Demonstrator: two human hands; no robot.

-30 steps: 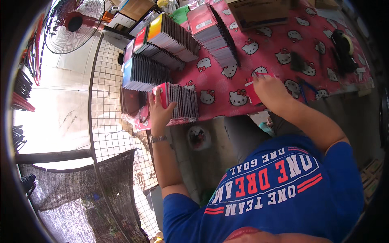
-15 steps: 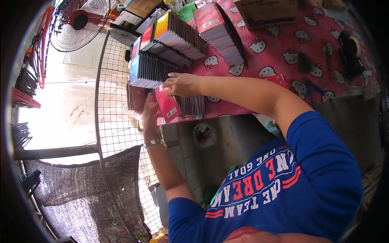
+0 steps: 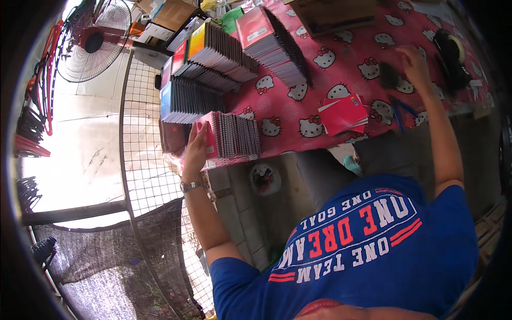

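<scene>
My left hand (image 3: 196, 148) rests with outstretched fingers against the pink front cover of a row of spiral-bound notebooks (image 3: 234, 134) standing at the table's near left edge. It presses on the end of the row rather than wrapping round it. Far to the right, my right hand (image 3: 415, 64) is over the table with its fingers apart and nothing visible in them. A dark brush-like object (image 3: 389, 76) lies just left of it, and a black tape dispenser (image 3: 451, 53) to its right. Flat red-pink covers or booklets (image 3: 343, 114) lie loosely piled at the middle front.
More spiral notebooks stand behind: a blue-covered row (image 3: 186, 100), a yellow-covered row (image 3: 221, 50) and a tall red-covered stack (image 3: 272, 45). A cardboard box (image 3: 333, 16) is at the back. Blue-handled scissors (image 3: 400, 113) lie near the front edge. A fan (image 3: 94, 42) and wire mesh are at left.
My right hand has left the pink notebooks and moved far right across the table, uncovering the red-pink pile. My left hand has settled against the pink front cover, which now stands more upright.
</scene>
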